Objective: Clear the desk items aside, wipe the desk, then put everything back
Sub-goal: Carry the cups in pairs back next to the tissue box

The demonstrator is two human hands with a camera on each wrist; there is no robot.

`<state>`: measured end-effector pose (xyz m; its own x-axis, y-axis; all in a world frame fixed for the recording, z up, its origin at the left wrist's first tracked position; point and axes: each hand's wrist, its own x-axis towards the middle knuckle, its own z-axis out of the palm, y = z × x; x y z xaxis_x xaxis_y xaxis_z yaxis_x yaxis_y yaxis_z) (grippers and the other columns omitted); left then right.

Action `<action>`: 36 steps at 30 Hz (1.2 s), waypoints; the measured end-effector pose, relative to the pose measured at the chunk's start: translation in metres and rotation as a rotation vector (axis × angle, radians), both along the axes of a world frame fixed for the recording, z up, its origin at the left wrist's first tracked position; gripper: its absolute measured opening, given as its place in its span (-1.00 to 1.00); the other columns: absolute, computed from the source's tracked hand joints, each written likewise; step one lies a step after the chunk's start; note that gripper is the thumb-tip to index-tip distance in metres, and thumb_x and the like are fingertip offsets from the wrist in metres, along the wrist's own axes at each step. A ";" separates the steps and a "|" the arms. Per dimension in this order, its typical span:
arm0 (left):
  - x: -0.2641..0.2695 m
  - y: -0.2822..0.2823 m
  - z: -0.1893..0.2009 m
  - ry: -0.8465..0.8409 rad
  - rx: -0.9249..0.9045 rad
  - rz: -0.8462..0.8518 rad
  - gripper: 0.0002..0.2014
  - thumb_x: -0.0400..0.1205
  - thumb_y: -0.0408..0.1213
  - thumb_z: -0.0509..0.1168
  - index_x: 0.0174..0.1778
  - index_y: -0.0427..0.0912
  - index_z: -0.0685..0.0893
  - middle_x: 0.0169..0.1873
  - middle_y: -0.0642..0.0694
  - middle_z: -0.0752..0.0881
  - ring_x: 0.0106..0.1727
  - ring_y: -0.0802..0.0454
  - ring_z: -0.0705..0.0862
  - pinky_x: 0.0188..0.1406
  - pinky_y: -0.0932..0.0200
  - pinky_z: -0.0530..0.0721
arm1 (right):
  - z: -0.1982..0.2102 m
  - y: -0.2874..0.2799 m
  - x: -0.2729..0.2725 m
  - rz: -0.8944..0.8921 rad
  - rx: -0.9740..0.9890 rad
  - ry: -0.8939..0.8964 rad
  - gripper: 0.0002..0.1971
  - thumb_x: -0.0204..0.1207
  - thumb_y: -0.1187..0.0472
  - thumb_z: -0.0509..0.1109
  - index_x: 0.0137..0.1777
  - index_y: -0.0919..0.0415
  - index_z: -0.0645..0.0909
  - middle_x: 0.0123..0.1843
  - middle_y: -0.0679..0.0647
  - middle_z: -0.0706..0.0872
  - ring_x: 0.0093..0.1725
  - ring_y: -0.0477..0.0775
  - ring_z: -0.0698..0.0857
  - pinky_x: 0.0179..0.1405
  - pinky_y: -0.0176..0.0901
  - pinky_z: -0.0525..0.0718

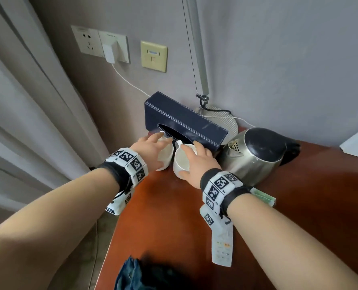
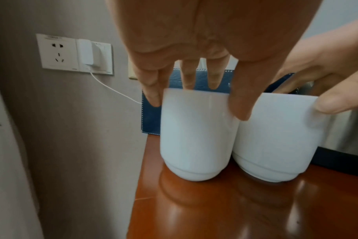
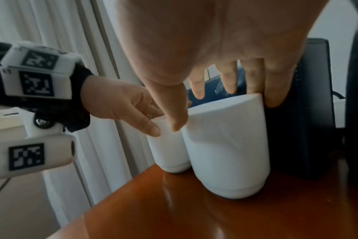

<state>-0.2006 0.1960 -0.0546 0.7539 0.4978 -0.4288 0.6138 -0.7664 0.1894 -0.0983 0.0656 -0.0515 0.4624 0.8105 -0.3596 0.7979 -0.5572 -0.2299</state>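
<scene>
Desk [image 1: 173,216] of glossy reddish wood meets grey wall; each hand [image 1: 153,150] [image 1: 201,162] grips a white cup [image 1: 165,155] [image 1: 182,162].

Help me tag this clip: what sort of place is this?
Probably a hotel room: a stainless-steel electric kettle, two plain white ceramic cups and a dark blue leather tissue box share a glossy reddish-brown wooden desk.

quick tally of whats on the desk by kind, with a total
white ceramic cups: 2 (left, right)
dark blue leather tissue box: 1
steel electric kettle: 1
white remote control: 1
round silver lamp base: 1
green packet: 1
dark cloth: 1
total: 8
</scene>
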 end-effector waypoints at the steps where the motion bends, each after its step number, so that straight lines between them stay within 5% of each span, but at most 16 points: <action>1: 0.003 -0.001 0.002 0.012 0.012 -0.004 -0.24 0.63 -0.08 0.26 0.63 0.26 -0.07 0.65 0.07 -0.05 0.63 -0.19 0.07 0.53 -0.10 0.33 | -0.002 0.003 0.000 -0.005 -0.002 -0.011 -0.25 0.56 -0.02 0.30 0.64 -0.12 -0.05 0.67 0.09 -0.04 0.58 0.24 0.12 0.49 0.06 0.34; 5: 0.006 -0.010 0.010 0.045 0.078 -0.037 -0.30 0.59 -0.07 0.27 0.60 0.21 0.07 0.47 -0.04 0.20 0.43 -0.19 0.35 0.31 -0.01 0.51 | -0.007 0.007 -0.005 -0.047 0.035 -0.039 -0.25 0.51 -0.05 0.33 0.62 -0.10 0.03 0.59 0.07 0.14 0.43 0.25 0.28 0.39 0.07 0.45; 8: -0.001 -0.021 0.011 0.053 0.103 -0.048 -0.38 0.59 -0.06 0.24 0.57 0.07 0.18 0.37 -0.07 0.25 0.38 -0.19 0.38 0.27 -0.01 0.52 | -0.007 0.001 -0.008 -0.049 0.023 0.023 -0.27 0.45 -0.04 0.37 0.57 -0.14 0.10 0.55 0.04 0.15 0.39 0.25 0.32 0.34 0.05 0.48; 18: -0.015 -0.041 0.010 0.090 0.160 -0.175 -0.33 0.61 -0.02 0.25 0.59 -0.13 0.17 0.50 -0.07 0.24 0.44 -0.20 0.37 0.34 0.04 0.46 | -0.005 -0.014 -0.013 -0.098 -0.020 0.131 -0.24 0.36 0.00 0.44 0.51 -0.23 0.13 0.37 0.09 0.24 0.36 0.24 0.39 0.29 0.02 0.55; 26: -0.024 -0.057 0.020 0.105 0.147 -0.111 -0.29 0.45 0.10 0.33 0.49 0.01 0.24 0.30 -0.05 0.36 0.28 -0.16 0.51 0.16 0.03 0.62 | 0.014 -0.053 -0.009 -0.071 0.002 0.127 -0.19 0.34 0.01 0.48 0.51 -0.25 0.10 0.39 0.05 0.23 0.33 0.17 0.45 0.23 0.00 0.57; 36: -0.012 -0.153 0.072 0.034 0.229 -0.099 -0.20 0.38 0.22 0.37 0.51 0.09 0.26 0.35 0.01 0.38 0.31 -0.16 0.53 0.17 -0.08 0.65 | 0.061 -0.169 0.006 -0.127 0.119 0.106 -0.15 0.32 0.01 0.50 0.54 -0.24 0.10 0.41 0.05 0.24 0.27 0.19 0.54 0.20 0.00 0.62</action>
